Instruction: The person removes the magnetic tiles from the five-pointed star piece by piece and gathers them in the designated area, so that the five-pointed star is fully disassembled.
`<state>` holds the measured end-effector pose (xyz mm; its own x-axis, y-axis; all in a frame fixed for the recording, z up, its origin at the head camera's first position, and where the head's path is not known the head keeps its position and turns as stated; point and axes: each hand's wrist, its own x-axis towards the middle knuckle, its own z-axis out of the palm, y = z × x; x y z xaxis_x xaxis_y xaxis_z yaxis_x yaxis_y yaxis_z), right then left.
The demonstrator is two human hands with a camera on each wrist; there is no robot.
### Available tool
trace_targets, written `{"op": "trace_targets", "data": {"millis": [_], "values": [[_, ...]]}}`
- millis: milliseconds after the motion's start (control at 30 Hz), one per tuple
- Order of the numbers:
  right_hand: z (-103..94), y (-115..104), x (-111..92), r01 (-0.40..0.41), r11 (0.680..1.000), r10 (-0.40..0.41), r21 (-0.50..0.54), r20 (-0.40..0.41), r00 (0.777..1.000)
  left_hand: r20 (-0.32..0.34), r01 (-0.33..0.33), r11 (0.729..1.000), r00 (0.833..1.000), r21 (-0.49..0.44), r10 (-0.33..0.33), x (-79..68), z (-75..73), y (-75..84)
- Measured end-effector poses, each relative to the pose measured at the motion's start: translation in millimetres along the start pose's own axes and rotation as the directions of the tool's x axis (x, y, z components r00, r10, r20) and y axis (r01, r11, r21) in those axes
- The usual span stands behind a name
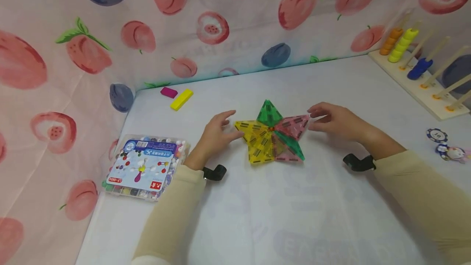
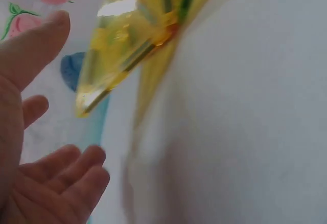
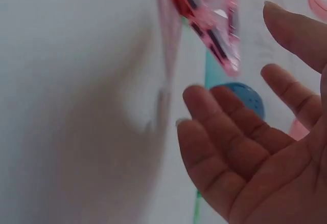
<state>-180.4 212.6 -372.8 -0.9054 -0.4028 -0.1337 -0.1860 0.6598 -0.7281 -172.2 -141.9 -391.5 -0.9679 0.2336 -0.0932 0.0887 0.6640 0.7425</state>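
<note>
Two sides of the white-covered table (image 1: pixel 257 216) are walled by a cloth (image 1: pixel 254 11) printed with peaches and dark plums. At far right stands a rack (image 1: pixel 413 85) of orange, yellow and blue beads (image 1: pixel 403 45); at left lies a box (image 1: pixel 143 167), its near corner behind the left sleeve (image 1: pixel 173 212). The star (image 1: pixel 270 136), of translucent tiles, sits mid-table, one green tip pointing at the far cloth; it is about as wide as deep, a yellow tip toward the left hand (image 1: pixel 217 132), a pink one toward the right hand (image 1: pixel 336 122). Each grip is spread, just beside its tip, apart from it. Below the rack lie a figurine (image 1: pixel 451 153) and a chip (image 1: pixel 437 135); beyond the box, a yellow bar (image 1: pixel 182 99) and a magenta block (image 1: pixel 169 92).
</note>
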Motion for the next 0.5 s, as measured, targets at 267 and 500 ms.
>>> {"op": "trace_targets", "data": {"millis": [267,500], "values": [[22.6,8,9,0.022,0.998,-0.024,0.066,0.027,0.999,0.122,0.073,0.978,0.991,-0.194,-0.050,9.8,25.9,-4.5],[26.8,8,15,-0.014,0.998,0.014,0.067,0.006,1.000,0.114,0.093,0.968,0.991,-0.232,-0.068,14.7,32.2,-3.6]]}}
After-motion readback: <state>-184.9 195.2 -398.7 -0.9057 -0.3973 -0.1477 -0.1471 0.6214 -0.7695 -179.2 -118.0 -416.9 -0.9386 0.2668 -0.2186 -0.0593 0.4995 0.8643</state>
